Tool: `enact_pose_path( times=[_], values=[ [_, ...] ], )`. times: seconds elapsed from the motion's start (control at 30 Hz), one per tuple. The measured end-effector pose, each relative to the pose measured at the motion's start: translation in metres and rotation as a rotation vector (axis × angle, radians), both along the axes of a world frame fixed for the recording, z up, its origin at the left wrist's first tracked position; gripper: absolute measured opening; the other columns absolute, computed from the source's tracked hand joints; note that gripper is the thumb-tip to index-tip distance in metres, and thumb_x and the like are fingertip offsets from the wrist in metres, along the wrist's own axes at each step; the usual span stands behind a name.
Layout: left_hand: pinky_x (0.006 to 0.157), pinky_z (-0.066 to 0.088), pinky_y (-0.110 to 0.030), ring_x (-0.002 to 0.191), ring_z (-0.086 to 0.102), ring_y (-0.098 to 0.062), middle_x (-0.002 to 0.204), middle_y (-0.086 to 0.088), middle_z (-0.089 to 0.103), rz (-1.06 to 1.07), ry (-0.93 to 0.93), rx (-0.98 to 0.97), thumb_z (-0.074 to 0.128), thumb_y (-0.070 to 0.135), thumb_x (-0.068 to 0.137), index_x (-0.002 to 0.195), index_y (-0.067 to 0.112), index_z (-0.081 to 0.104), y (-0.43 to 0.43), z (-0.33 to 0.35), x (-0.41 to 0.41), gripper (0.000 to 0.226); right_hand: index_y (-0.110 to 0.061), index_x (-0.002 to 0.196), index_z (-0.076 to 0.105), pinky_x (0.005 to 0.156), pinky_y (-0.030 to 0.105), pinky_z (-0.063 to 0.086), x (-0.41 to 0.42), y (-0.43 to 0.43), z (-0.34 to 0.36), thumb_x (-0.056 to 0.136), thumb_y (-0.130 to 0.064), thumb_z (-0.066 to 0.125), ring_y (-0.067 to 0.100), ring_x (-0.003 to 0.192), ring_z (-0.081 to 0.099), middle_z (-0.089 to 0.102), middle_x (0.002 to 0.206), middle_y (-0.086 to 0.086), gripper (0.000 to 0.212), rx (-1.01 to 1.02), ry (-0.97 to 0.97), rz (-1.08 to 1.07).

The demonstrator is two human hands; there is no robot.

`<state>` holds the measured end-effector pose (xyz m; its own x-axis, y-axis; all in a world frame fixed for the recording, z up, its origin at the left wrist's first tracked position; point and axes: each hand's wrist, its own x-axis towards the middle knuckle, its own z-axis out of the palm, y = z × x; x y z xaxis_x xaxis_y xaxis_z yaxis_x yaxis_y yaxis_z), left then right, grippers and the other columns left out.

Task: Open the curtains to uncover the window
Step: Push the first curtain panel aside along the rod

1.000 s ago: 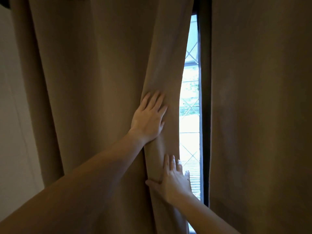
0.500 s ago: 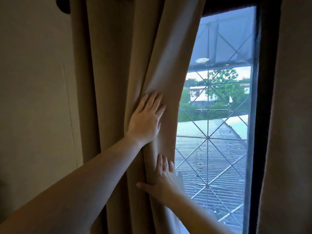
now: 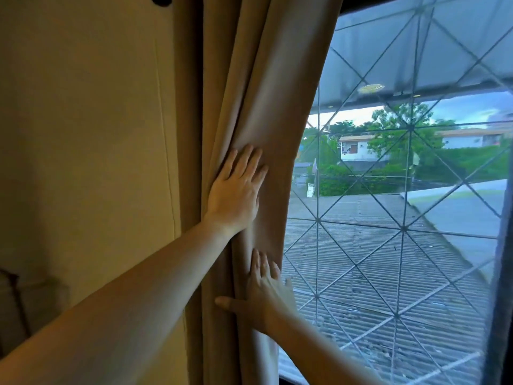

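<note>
1. L hand (image 3: 236, 193): fingers (image 3: 244, 162) spread flat on bunched tan curtain (image 3: 266, 79).
2. R hand (image 3: 266, 295) below, fingers splayed against curtain edge.
3. Window (image 3: 388, 218) w/ diamond grille bare right of fingers.

Curtain (image 3: 266, 87): matt woven cloth, smooth, falling in soft folds. Window (image 3: 416, 65): clear glass, slightly reflective. Grille (image 3: 404, 227) behind it: thin bars, probably metal. Roof (image 3: 369, 273) outside: corrugated, dull, rough-looking sheeting. Wall (image 3: 83, 120): matt, smooth.
</note>
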<state>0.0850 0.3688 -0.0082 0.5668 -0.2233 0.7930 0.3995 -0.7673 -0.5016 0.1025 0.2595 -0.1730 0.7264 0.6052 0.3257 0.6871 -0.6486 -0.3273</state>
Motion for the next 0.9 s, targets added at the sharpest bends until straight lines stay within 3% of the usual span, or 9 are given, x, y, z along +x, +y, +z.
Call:
enact_pose_path(
  times=[0.3,0.47,0.6,0.9],
  values=[
    [0.136,-0.008,-0.051,0.169,0.011,-0.032,0.18,-0.012,0.02,0.079,-0.006,-0.014,0.052,0.034,0.101,0.164,0.021,0.043,0.073,-0.003,-0.006,0.065,-0.02,0.16,-0.017,0.12,0.058,0.018,-0.005,0.071,0.0,0.068,-0.096,0.048,0.029,0.156,0.0,-0.007,0.172,0.002,0.136,-0.005,0.016,0.062],
    [0.137,-0.001,-0.054,0.169,0.009,-0.032,0.181,-0.012,0.018,0.132,-0.018,-0.031,0.049,0.032,0.103,0.167,0.02,0.037,0.106,-0.007,-0.009,0.066,-0.02,0.159,-0.019,0.122,0.054,0.009,-0.008,0.103,0.003,0.071,-0.093,0.05,0.026,0.156,-0.005,-0.011,0.172,0.002,0.134,-0.008,0.032,0.115],
    [0.137,0.0,-0.054,0.169,0.009,-0.033,0.181,-0.013,0.016,0.16,-0.008,-0.036,0.05,0.029,0.103,0.167,0.02,0.036,0.128,-0.011,-0.013,0.067,-0.02,0.159,-0.02,0.12,0.061,0.017,-0.01,0.129,0.001,0.072,-0.094,0.048,0.027,0.156,-0.002,-0.011,0.172,0.001,0.133,-0.034,0.028,0.15],
    [0.136,-0.005,-0.054,0.17,0.006,-0.031,0.182,-0.01,0.012,0.195,-0.004,-0.013,0.041,0.028,0.103,0.168,0.021,0.033,0.158,-0.011,-0.02,0.066,-0.021,0.157,-0.024,0.118,0.067,0.017,-0.01,0.17,-0.001,0.07,-0.098,0.043,0.029,0.156,-0.001,-0.012,0.172,0.002,0.134,-0.07,0.054,0.208]
  ],
)
